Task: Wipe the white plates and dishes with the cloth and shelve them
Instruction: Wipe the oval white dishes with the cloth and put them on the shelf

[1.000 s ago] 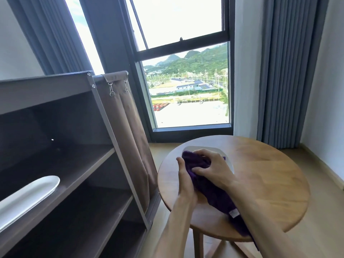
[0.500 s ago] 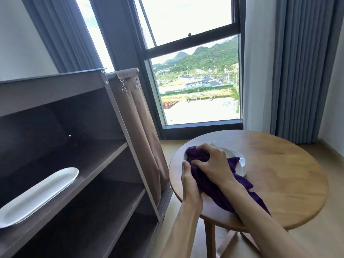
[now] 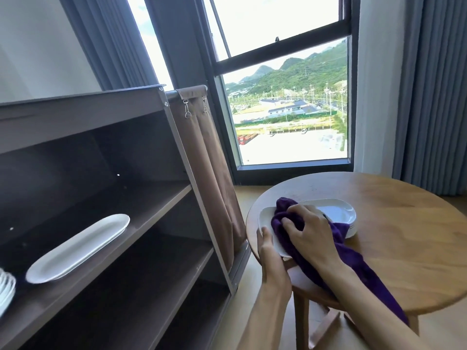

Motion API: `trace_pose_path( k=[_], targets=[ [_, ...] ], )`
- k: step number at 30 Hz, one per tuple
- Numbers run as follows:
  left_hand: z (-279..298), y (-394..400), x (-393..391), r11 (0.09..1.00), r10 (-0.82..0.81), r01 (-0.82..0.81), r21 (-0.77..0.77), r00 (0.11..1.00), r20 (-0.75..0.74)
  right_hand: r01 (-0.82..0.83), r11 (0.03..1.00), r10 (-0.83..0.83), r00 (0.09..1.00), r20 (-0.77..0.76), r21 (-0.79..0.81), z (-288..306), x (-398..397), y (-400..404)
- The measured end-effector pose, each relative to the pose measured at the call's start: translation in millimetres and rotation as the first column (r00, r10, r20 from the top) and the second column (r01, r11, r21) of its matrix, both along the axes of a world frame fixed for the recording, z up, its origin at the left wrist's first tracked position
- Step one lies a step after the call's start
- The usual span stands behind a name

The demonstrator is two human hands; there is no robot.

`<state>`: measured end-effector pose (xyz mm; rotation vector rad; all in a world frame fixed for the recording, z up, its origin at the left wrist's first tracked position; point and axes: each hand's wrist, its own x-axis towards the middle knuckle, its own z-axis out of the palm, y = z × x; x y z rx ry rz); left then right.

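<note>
A white dish (image 3: 268,224) is tilted up at the left edge of the round wooden table (image 3: 394,231). My left hand (image 3: 271,258) grips its near edge, thumb on top. My right hand (image 3: 307,229) grips a purple cloth (image 3: 353,261) bunched on the dish; the cloth's tail trails along my forearm. A small stack of white dishes (image 3: 340,214) sits on the table just behind. A long white oval plate (image 3: 78,247) lies on the middle shelf of the dark shelving unit (image 3: 161,205) at the left.
More white dishes (image 3: 5,291) show at the shelf's far left edge. A brown fabric panel (image 3: 214,178) hangs on the unit's right side, close to the table. A big window and grey curtains (image 3: 434,92) stand behind.
The view has shifted right and lower. The cloth and my right hand have moved left across the dish, uncovering the stack of dishes behind; my left hand keeps its grip on the dish's edge.
</note>
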<state>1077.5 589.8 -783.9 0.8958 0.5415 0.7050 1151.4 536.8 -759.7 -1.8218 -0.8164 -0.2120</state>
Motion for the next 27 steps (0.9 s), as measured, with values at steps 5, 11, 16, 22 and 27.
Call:
trace_pose_path(
  k=[5,11,16,22,27],
  targets=[
    [-7.6,4.3,-4.9,0.999,0.001,-0.002,0.032,1.0,0.01,-0.284,0.959,0.284,0.954,-0.092,0.007,3.2,-9.8,-17.2],
    [-17.4,5.6,-10.4,0.998,0.009,-0.01,0.057,1.0,0.018,-0.376,0.923,0.377,0.926,0.004,-0.078,-2.6,-15.2,-15.1],
    [-11.6,-2.2,-14.3,0.996,0.066,-0.067,0.057,0.998,0.018,-0.238,0.971,0.239,0.97,0.032,-0.034,-5.2,-13.5,0.2],
    [-8.0,-6.8,-8.5,0.996,0.085,-0.085,0.033,0.996,0.019,-0.016,1.0,0.016,0.999,0.034,0.003,-0.2,-0.9,10.4],
    [-8.9,-11.1,-2.2,0.988,0.133,-0.138,0.063,0.988,0.081,0.178,0.982,-0.177,0.984,0.023,-0.055,-3.9,28.8,-5.6]
  ],
)
